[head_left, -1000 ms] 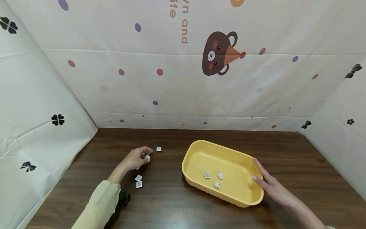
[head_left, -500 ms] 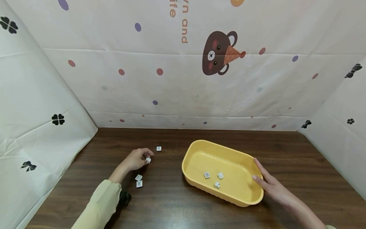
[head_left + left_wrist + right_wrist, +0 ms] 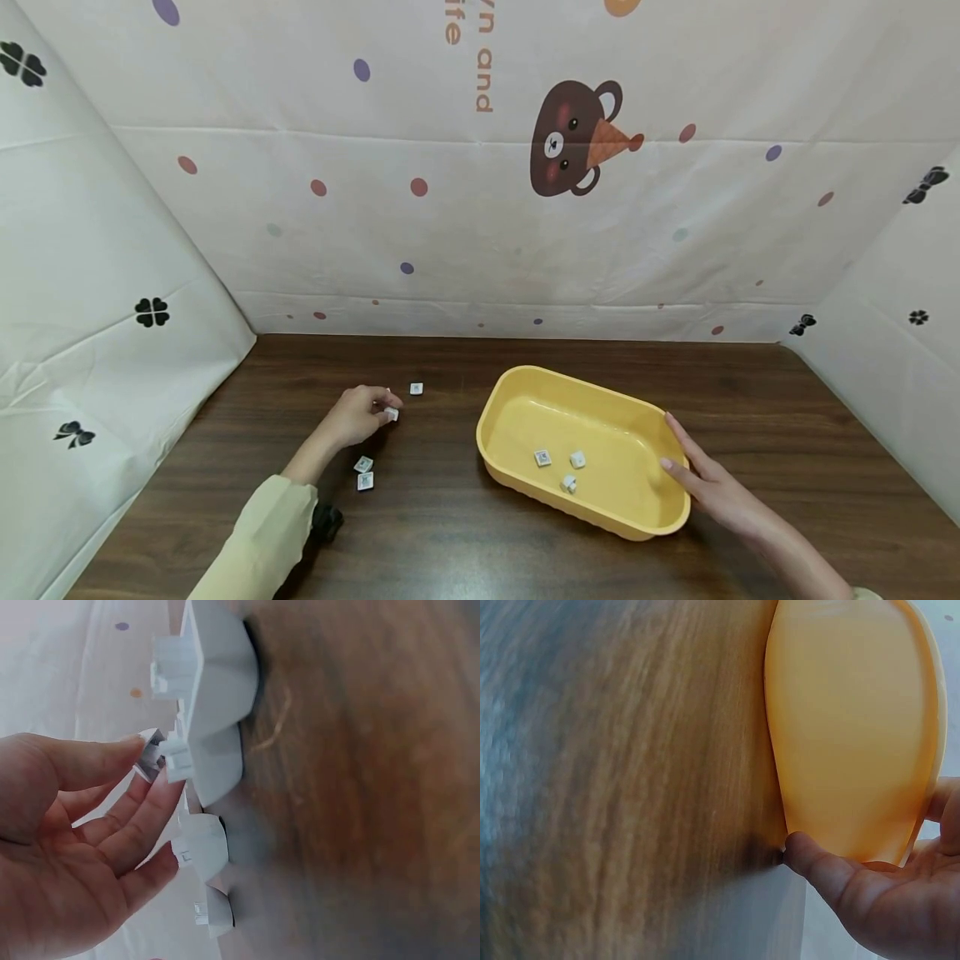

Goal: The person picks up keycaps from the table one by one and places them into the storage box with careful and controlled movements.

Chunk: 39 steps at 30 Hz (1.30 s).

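The left hand [image 3: 363, 414] pinches a cap [image 3: 392, 413], slightly farther forward than before; the right hand [image 3: 705, 479] still grips the tray [image 3: 615, 450].

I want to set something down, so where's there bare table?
There's bare table between the loose white pieces and the yellow tray, and right of the right hand. It's crowded around the left hand, where pieces cluster.
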Motion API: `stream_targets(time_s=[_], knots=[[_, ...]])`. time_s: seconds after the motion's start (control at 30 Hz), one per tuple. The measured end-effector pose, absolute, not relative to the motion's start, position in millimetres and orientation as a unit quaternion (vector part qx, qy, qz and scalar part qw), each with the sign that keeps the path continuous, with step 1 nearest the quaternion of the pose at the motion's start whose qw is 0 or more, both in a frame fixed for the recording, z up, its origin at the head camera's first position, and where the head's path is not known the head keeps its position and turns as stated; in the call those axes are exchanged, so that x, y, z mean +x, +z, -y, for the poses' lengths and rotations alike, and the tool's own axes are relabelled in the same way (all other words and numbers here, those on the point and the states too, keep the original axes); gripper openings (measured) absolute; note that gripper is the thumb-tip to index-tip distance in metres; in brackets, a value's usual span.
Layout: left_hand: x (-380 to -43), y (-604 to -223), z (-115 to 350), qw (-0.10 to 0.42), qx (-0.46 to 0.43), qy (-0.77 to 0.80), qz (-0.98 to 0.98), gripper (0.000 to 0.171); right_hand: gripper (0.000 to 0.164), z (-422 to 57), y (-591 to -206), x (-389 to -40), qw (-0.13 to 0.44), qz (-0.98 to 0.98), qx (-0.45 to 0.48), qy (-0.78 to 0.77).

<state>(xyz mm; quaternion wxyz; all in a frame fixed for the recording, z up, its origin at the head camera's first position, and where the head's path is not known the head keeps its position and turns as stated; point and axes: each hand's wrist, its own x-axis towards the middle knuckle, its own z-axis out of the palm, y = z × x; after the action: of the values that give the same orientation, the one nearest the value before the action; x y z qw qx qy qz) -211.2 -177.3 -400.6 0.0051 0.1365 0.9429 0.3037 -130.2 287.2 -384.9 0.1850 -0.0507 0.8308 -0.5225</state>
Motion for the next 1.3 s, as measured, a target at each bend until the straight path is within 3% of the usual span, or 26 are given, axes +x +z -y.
stream_targets(time_s=[0.43, 1.3], knots=[[-200.9, -394.5, 167.8, -0.035, 0.120, 0.335, -0.934, 0.013, 0.070, -287.3, -385.2, -130.7, 0.186, -0.833, -0.048, -0.519], [-188.3, -392.8, 147.7, -0.050, 0.105, 0.426, -0.897, 0.020, 0.070, -287.1, -385.3, -130.7, 0.180, -0.831, -0.053, -0.524]])
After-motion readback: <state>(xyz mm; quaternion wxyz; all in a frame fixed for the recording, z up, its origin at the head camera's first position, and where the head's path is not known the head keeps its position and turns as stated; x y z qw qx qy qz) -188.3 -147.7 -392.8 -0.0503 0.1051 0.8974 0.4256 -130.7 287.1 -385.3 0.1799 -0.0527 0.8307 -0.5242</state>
